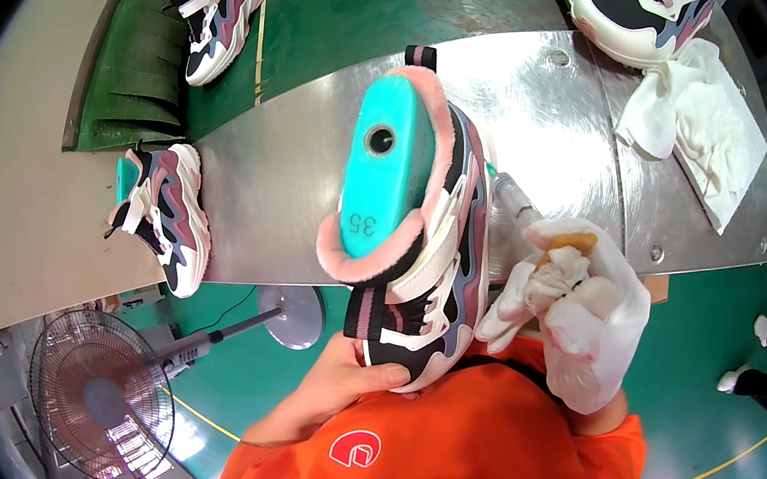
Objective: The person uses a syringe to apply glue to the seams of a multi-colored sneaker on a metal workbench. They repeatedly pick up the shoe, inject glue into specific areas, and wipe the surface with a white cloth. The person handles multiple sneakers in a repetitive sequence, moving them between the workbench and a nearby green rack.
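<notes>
The bare left hand [342,383] grips the toe of a pink, white and black chunky sneaker on a turquoise plastic last [418,234], held up over the brushed metal tabletop [552,117]. The white-gloved right hand [576,311] is closed on a crumpled stained rag [560,264] beside the shoe's side panel. Judging from this, steady the toe firmly and wipe in short, light strokes along the seams, turning the shoe rather than the rag

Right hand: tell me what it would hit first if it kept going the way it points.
The right hand, gloved and clutching a rag, points left at the shoe, so probably its side, though depth is unclear.
</notes>
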Demonstrator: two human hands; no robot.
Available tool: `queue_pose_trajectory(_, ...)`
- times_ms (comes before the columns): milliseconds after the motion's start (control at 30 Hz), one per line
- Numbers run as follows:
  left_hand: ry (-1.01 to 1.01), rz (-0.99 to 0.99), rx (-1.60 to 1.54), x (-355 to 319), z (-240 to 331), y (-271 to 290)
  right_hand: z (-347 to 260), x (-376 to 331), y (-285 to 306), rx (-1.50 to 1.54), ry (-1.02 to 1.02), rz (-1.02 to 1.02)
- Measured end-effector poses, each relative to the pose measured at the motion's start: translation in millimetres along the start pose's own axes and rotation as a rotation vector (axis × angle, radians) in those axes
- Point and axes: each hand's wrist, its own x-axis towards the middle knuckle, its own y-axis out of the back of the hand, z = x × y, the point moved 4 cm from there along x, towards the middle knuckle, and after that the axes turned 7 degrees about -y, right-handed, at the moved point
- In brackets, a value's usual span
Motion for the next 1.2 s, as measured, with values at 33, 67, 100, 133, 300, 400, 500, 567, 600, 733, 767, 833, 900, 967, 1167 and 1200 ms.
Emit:
queue_pose_trajectory(33, 0.014, -0.028, -0.016, 1, 0, 0, 1, -1, 0, -0.001, 0.008, 0.01)
queue_pose_trajectory(67, 0.028, -0.056, -0.031, 3, -1, 0, 2, -1, -1, 0.003, 0.035, -0.001)
queue_pose_trajectory(100, 0.014, -0.082, -0.044, 4, 0, -1, 3, -2, -1, 0.008, 0.063, -0.012)
queue_pose_trajectory(133, -0.001, -0.106, -0.056, 4, 1, -3, 4, -3, -2, 0.013, 0.088, -0.026)
queue_pose_trajectory(300, -0.034, -0.181, -0.126, 5, 3, -7, 4, -5, -3, -0.082, 0.109, 0.002)
queue_pose_trajectory(400, -0.022, -0.176, -0.14, 4, 5, -9, 3, -6, -6, -0.133, 0.152, 0.019)
queue_pose_trajectory(500, -0.018, -0.18, -0.168, 2, 4, -7, 3, -7, -8, -0.155, 0.182, 0.01)
queue_pose_trajectory(567, 0.003, -0.164, -0.172, 1, 5, -5, 3, -7, -10, -0.179, 0.178, 0.019)
queue_pose_trajectory(600, -0.01, -0.181, -0.212, -1, 6, -3, 3, -8, -11, -0.203, 0.171, 0.034)
queue_pose_trajectory(733, -0.12, -0.262, -0.367, -3, 4, 20, 0, -12, -10, -0.231, 0.275, -0.09)
queue_pose_trajectory(767, -0.151, -0.246, -0.364, -3, 9, 32, -2, -14, -6, -0.227, 0.329, -0.111)
queue_pose_trajectory(833, -0.201, -0.181, -0.332, 0, 20, 73, -4, -16, 1, -0.199, 0.412, -0.095)
queue_pose_trajectory(900, -0.273, 0.067, -0.074, -4, 47, 114, -6, -18, 9, -0.252, 0.477, -0.034)
queue_pose_trajectory(967, -0.372, 0.427, 0.44, -3, 83, 129, -4, -18, 13, -0.346, 0.446, 0.071)
queue_pose_trajectory(1167, -0.995, 0.231, 1.248, 10, 147, 66, 8, -19, 33, -0.432, 0.518, 0.209)
queue_pose_trajectory(1200, -0.911, 0.172, 1.078, 22, 145, 59, 9, -19, 34, -0.431, 0.53, 0.201)
